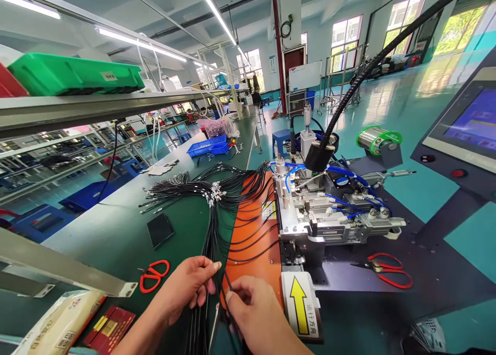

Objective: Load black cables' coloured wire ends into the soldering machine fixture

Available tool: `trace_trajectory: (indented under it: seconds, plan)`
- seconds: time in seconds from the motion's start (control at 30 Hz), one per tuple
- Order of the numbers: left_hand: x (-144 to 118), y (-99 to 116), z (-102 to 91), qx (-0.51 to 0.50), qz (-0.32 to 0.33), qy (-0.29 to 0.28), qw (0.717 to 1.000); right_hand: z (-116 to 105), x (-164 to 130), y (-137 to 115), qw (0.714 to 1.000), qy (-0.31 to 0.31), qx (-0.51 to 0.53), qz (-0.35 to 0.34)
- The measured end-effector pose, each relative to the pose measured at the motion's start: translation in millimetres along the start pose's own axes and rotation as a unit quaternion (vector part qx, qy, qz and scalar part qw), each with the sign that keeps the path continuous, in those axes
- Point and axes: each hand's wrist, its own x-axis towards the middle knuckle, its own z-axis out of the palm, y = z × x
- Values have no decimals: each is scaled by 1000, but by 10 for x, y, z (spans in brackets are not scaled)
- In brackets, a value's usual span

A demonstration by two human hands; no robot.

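Note:
My left hand (194, 282) is closed, thumb and forefinger pinched at the upper end of a black cable. Close beside it, my right hand (253, 311) is curled round the same cable or one next to it; which one is hard to tell. Under my left hand runs a long bundle of black cables (211, 231), gathered at white connectors (215, 190) with ends fanned out to the left. Several single cables (251, 251) cross an orange plate (248, 228) into the side of a metal machine (294, 215) with blue air tubes.
Red-handled scissors (155, 276) lie left of my left hand, near a flat black pad (160, 231). Red-handled cutters (387, 267) rest right of the machine. A yellow arrow sign (300, 306), a solder spool (377, 139), a screen (470, 120) and a blue tray (209, 146) stand around.

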Motion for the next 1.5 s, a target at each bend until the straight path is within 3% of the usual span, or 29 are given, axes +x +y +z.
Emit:
trace_trajectory:
  seconds: [0.07,0.13,0.2,0.3,0.4,0.47,0.53,0.6,0.63,0.73,0.8,0.83,0.9,0.97,1.0,1.07,1.13,1.3,1.4,1.5]
  plan:
    - [53,-48,-31,145,44,117,982,-33,5,1,1000,-6,15,10]
    - [125,-92,-76,245,91,224,939,-35,-7,20,999,-21,29,23]
    - [192,-110,-128,273,105,250,923,-20,-46,43,998,-41,22,32]
    - [241,-61,-211,262,94,220,935,-13,-137,52,994,-40,-100,-2]
    - [225,64,-311,225,92,211,947,-55,-217,3,953,0,-295,-73]
    - [191,177,-371,178,86,197,960,-94,-243,-54,933,16,-343,-106]
    - [144,301,-386,102,89,161,978,-122,-248,-105,955,19,-267,-131]
    - [93,416,-316,23,102,117,988,-141,-242,-129,991,-25,-78,-109]
    - [68,461,-244,-12,110,96,989,-154,-240,-131,994,-65,20,-84]
    - [4,513,77,-84,114,37,989,-261,-268,-119,951,-183,250,-5]
    - [-27,487,295,-57,102,19,993,-420,-328,-112,920,-170,352,11]
    - [-41,467,383,4,106,37,994,-522,-369,-110,908,-143,393,14]
    - [-65,439,510,171,152,115,967,-747,-458,-106,899,-102,425,14]
    - [-87,446,601,285,276,162,904,-953,-537,-101,899,-82,430,10]
    - [-94,464,648,305,350,147,873,-1036,-567,-100,902,-62,426,4]
    - [-94,515,769,295,481,54,824,-1149,-599,-101,913,-22,408,-11]
    - [-69,567,927,262,542,-32,798,-1201,-602,-105,926,7,377,-26]
    - [54,631,1281,213,565,-42,796,-1265,-609,-74,946,75,312,-39]
    - [109,614,1351,190,566,-61,800,-1336,-671,-12,952,110,283,-30]
    - [136,556,1346,142,540,-75,826,-1394,-745,69,963,165,213,-33]
